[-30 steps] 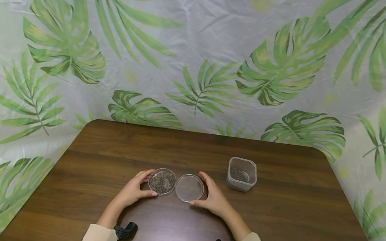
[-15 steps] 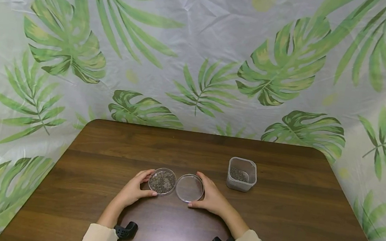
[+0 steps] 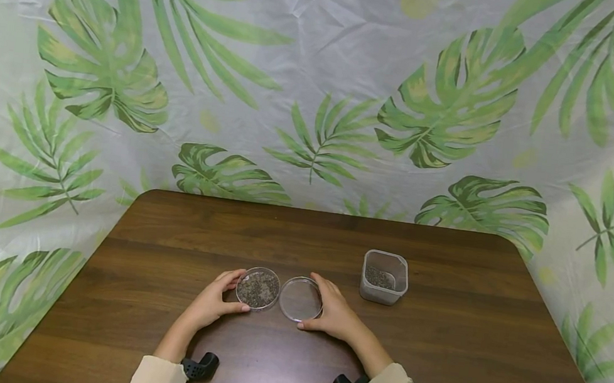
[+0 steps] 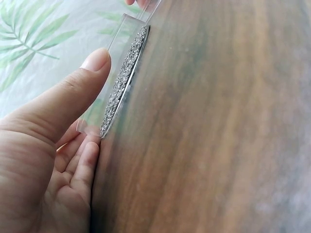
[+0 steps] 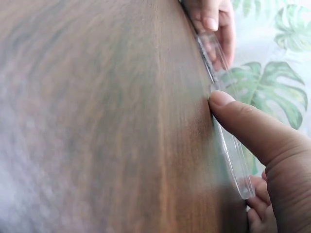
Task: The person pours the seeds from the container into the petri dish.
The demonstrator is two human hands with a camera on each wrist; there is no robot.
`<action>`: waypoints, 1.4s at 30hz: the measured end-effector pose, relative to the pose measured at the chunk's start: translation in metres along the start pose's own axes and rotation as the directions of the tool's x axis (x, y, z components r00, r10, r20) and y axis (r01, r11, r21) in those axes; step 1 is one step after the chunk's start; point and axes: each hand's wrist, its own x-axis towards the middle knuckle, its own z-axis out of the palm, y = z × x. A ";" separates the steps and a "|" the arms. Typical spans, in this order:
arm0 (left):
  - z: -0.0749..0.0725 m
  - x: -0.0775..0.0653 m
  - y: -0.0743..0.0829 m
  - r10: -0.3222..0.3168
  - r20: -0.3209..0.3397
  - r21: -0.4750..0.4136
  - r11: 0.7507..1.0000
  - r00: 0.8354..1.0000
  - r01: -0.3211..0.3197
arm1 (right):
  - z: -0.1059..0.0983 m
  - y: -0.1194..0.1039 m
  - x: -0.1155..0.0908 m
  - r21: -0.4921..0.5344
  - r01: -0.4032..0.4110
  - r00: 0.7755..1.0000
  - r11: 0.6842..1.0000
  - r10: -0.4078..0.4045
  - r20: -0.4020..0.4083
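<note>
In the head view, my left hand holds a clear petri dish by its sides, thumb at the near edge and fingers at the far edge. Grey-brown grains cover the dish's bottom; the left wrist view shows them as a thin layer inside the clear wall. Just right of it lies a second clear round dish or lid with nothing visible inside. My right hand grips that one by its rim, thumb in front and fingers behind. Both round pieces sit flat on the table, side by side, almost touching.
A square translucent plastic container with some dark grains at its bottom stands behind and right of my right hand. The brown wooden table ends at the back against a leaf-patterned cloth.
My right hand has shifted slightly left and closed in farther around the clear round piece, which has barely moved. The left hand and its dish have stayed put.
</note>
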 end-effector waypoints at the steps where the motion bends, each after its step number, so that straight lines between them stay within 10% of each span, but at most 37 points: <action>1: 0.000 0.000 0.000 -0.004 0.000 0.000 1.000 1.000 0.004 | 0.000 0.000 0.000 0.001 0.001 1.000 1.000 -0.001 -0.001; 9: 0.006 0.008 -0.038 -0.006 -0.026 0.016 1.000 1.000 0.007 | 0.000 0.000 0.000 0.042 -0.001 1.000 0.999 0.001 0.004; 42: 0.005 0.008 -0.035 -0.016 -0.017 0.013 1.000 1.000 0.016 | 0.000 -0.013 0.004 0.158 0.059 0.993 0.986 -0.041 -0.115</action>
